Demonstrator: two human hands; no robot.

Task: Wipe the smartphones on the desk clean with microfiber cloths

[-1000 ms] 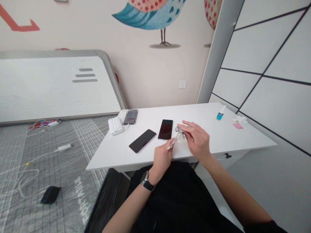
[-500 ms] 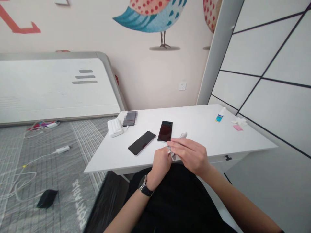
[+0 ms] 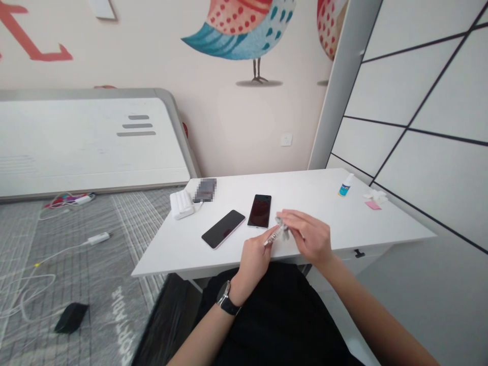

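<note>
My left hand (image 3: 256,258) grips a slim white object (image 3: 271,238), seen edge-on with small dark marks along its side. I cannot make out its exact kind. A crumpled whitish cloth or tissue (image 3: 285,234) is pinched in the fingers of my right hand (image 3: 310,236), against the far end of that slim object. Both hands are above the front edge of the white table (image 3: 305,190). Beyond them lie two phones with dark screens: a black phone (image 3: 260,211) just past my fingers, and a light-edged phone (image 3: 223,229) to the left.
At the table's left end are a white rounded case (image 3: 181,205) and a blurred-out dark item (image 3: 206,190). A small blue-and-white bottle (image 3: 345,185), crumpled white tissue (image 3: 375,196) and a pink slip (image 3: 372,205) lie right. Cables and a charger (image 3: 98,238) rest on the floor.
My right hand has shifted slightly right and away from my left hand, with the cloth. The slim white object's marked edge now shows between them. The view has tilted up a little.
</note>
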